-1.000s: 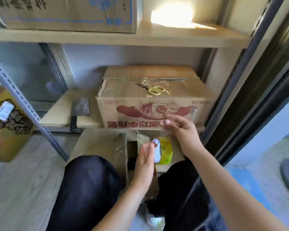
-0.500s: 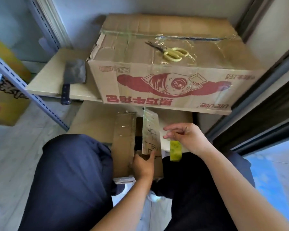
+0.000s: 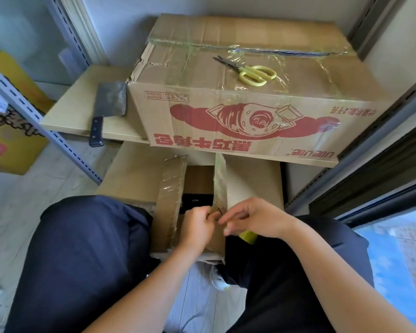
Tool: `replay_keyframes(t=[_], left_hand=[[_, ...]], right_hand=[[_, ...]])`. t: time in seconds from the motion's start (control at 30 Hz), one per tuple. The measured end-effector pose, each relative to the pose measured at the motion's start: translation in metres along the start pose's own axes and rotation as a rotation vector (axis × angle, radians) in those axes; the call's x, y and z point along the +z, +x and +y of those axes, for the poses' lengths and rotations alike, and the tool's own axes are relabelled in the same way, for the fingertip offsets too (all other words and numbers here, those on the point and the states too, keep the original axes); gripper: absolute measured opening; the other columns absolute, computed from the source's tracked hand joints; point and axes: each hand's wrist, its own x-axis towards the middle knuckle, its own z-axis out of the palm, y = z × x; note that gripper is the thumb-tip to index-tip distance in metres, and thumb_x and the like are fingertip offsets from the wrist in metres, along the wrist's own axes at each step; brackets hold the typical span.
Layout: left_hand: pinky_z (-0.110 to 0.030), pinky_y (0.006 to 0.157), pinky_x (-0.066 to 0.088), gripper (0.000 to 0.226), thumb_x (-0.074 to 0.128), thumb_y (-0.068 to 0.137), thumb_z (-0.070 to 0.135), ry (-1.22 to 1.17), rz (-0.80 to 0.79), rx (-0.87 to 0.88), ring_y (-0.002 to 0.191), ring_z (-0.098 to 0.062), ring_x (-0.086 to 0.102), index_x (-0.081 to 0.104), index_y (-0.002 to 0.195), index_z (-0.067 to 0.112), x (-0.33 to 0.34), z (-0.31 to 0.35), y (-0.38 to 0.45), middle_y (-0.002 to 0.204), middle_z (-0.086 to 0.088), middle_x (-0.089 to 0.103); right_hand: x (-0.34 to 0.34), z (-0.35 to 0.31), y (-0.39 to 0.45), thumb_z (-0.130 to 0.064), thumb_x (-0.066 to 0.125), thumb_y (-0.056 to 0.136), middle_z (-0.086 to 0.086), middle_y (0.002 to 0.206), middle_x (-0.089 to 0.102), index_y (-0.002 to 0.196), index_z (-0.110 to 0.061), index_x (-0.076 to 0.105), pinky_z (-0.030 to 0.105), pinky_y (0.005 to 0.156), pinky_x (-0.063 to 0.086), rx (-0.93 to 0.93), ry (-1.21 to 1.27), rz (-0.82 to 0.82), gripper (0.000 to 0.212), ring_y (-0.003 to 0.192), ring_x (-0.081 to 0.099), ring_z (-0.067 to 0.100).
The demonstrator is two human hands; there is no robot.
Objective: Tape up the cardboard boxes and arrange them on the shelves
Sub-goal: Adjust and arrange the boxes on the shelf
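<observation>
Open cardboard box [image 3: 197,188]: low in front of the squatting person, between the knees, under the shelf board [image 3: 79,116]. Its two top flaps stand up with a dark gap between them, so it is not yet sealed.

Left hand [image 3: 195,228]: fingers curled, pinching the near end of the right-hand flap [image 3: 220,186], probably to steady it where the tape starts.

Right hand [image 3: 255,218]: touching the left, fingers curled over a yellow-green tape roll [image 3: 249,236] (mostly hidden under the palm); whether tape is already stuck down I cannot tell.

Taped box [image 3: 250,97]: on the shelf board directly above, clear tape across its top seam, red printing upside down on the front; it looks finished and stowed.

Scissors [image 3: 250,70]: yellow-handled, lying on that box's top, within reach for cutting tape.

Cleaver [image 3: 108,106]: on the board just left of the taped box, handle overhanging the edge.

Yellow carton [image 3: 7,121]: on the floor, far left.
</observation>
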Motion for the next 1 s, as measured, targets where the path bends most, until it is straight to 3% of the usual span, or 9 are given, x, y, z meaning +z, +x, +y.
replay_keyframes(t=[0.13, 0.27, 0.4, 0.47, 0.57, 0.63, 0.7, 0.83, 1.0], left_hand=[[-0.032, 0.053, 0.02, 0.056, 0.071, 0.085, 0.021, 0.024, -0.125, 0.035, 0.05, -0.018, 0.028, 0.032, 0.046, 0.02, -0.009, -0.015, 0.003, 0.046, 0.004, 0.028], [-0.028, 0.054, 0.028, 0.029, 0.069, 0.078, 0.014, -0.288, -0.203, -0.106, 0.059, -0.007, 0.039, 0.059, 0.051, 0.015, -0.002, -0.03, -0.024, 0.052, 0.004, 0.048], [-0.016, 0.051, 0.04, 0.02, 0.059, 0.089, 0.012, -0.523, -0.236, -0.359, 0.051, 0.002, 0.052, 0.072, 0.086, -0.003, -0.011, -0.02, -0.029, 0.069, -0.004, 0.066], [-0.016, 0.053, 0.046, 0.027, 0.048, 0.086, 0.008, -0.773, -0.257, -0.516, 0.057, -0.005, 0.063, 0.067, 0.101, -0.004, -0.015, -0.017, -0.028, 0.069, -0.005, 0.07], [-0.025, 0.06, 0.051, 0.053, 0.041, 0.071, -0.002, -0.945, -0.182, -0.639, 0.079, -0.022, 0.068, 0.059, 0.121, 0.0, -0.02, -0.013, -0.032, 0.097, -0.019, 0.07], [-0.024, 0.055, 0.042, 0.067, 0.043, 0.053, 0.003, -0.912, -0.151, -0.648, 0.076, -0.023, 0.062, 0.059, 0.118, 0.003, -0.022, -0.009, -0.041, 0.101, -0.022, 0.066], [-0.027, 0.063, 0.038, 0.058, 0.048, 0.051, 0.007, -0.883, -0.131, -0.65, 0.086, -0.021, 0.058, 0.06, 0.107, 0.006, -0.018, -0.009, -0.049, 0.102, -0.016, 0.065], [-0.033, 0.087, 0.046, 0.043, 0.071, 0.068, 0.024, -0.858, -0.158, -0.637, 0.108, -0.023, 0.063, 0.066, 0.109, 0.01, -0.013, -0.009, -0.058, 0.11, -0.01, 0.07], [-0.048, 0.097, 0.049, 0.022, 0.071, 0.083, 0.027, -0.879, -0.045, -0.678, 0.104, -0.033, 0.067, 0.074, 0.099, 0.013, -0.013, -0.011, -0.058, 0.103, -0.016, 0.073]], right_hand=[[0.011, -0.004, 0.008, -0.018, 0.072, 0.088, -0.002, 0.091, 0.077, 0.106, -0.018, 0.076, 0.014, 0.096, 0.045, 0.002, -0.151, -0.185, 0.018, 0.098, 0.069, 0.003], [0.023, -0.016, 0.032, -0.02, 0.068, 0.091, -0.006, 0.091, 0.077, 0.104, -0.02, 0.076, 0.017, 0.1, 0.04, -0.028, -0.324, -0.29, 0.015, 0.098, 0.067, -0.002], [0.022, -0.019, 0.053, -0.017, 0.065, 0.093, -0.001, 0.093, 0.077, 0.104, -0.016, 0.075, 0.017, 0.088, 0.047, -0.024, -0.38, -0.321, 0.015, 0.086, 0.069, 0.001], [0.022, -0.015, 0.06, -0.018, 0.065, 0.093, -0.006, 0.092, 0.077, 0.104, -0.02, 0.075, 0.023, 0.093, 0.048, -0.022, -0.396, -0.312, 0.015, 0.09, 0.069, 0.001], [0.024, -0.012, 0.065, -0.017, 0.065, 0.093, -0.013, 0.09, 0.076, 0.105, -0.022, 0.075, 0.023, 0.097, 0.045, -0.041, -0.403, -0.282, 0.016, 0.092, 0.067, -0.003], [0.026, -0.011, 0.068, -0.015, 0.065, 0.093, -0.013, 0.09, 0.076, 0.104, -0.024, 0.075, 0.02, 0.091, 0.045, -0.045, -0.405, -0.269, 0.018, 0.089, 0.066, -0.004], [0.028, -0.01, 0.069, -0.016, 0.064, 0.093, -0.013, 0.093, 0.076, 0.102, -0.031, 0.074, 0.018, 0.087, 0.044, -0.042, -0.42, -0.253, 0.02, 0.089, 0.066, -0.004], [0.034, -0.009, 0.073, -0.016, 0.063, 0.094, -0.015, 0.095, 0.075, 0.108, -0.035, 0.074, 0.019, 0.087, 0.05, -0.079, -0.447, -0.183, 0.026, 0.092, 0.067, -0.002], [0.048, -0.009, 0.075, -0.015, 0.063, 0.094, -0.016, 0.098, 0.074, 0.124, -0.03, 0.068, 0.005, 0.085, 0.042, -0.175, -0.499, -0.137, 0.033, 0.092, 0.063, -0.014]])
